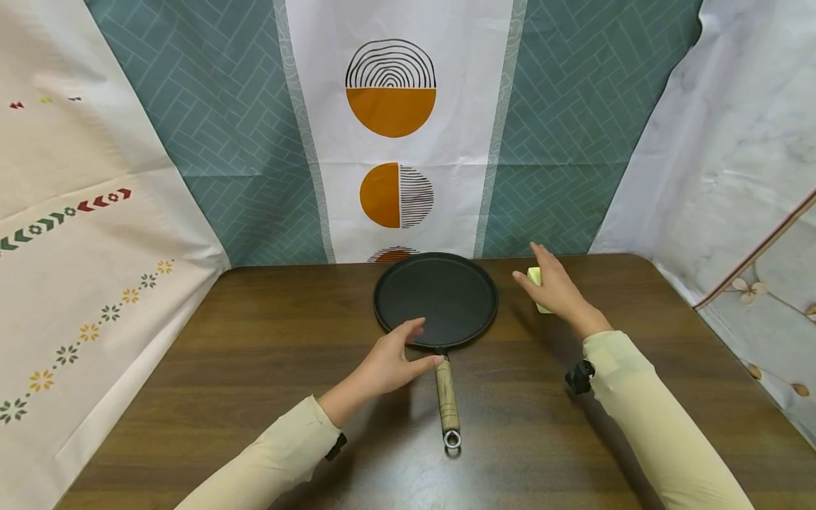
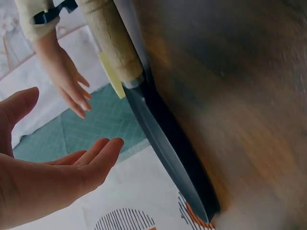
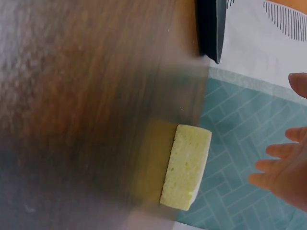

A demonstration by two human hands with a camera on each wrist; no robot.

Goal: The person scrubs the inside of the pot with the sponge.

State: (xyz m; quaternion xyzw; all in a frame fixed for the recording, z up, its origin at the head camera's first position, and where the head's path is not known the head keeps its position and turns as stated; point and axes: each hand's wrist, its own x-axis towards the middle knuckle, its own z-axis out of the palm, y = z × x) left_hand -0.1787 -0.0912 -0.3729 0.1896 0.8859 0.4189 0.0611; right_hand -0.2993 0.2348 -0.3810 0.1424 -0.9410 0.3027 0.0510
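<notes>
Black round pan [image 1: 435, 297] flat on bench [image 1: 287, 347], face up, wooden handle [image 1: 448, 400] at 6 o'clock. Pale-yellow sponge [image 3: 186, 167] at pan's 3 o'clock, not touching.

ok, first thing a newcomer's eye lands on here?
The round black pan with a pale wooden handle, at the far middle of the dark brown wooden table. Then the pale yellow rectangular sponge-like block right of the pan. The bare left hand hovers by the handle, the bare right hand over the block.

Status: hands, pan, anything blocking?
Left hand open, hovering near pan handle. Right hand open above yellow sponge, no contact. Pan flat on table. No obstruction visible between hands and either item.
</notes>
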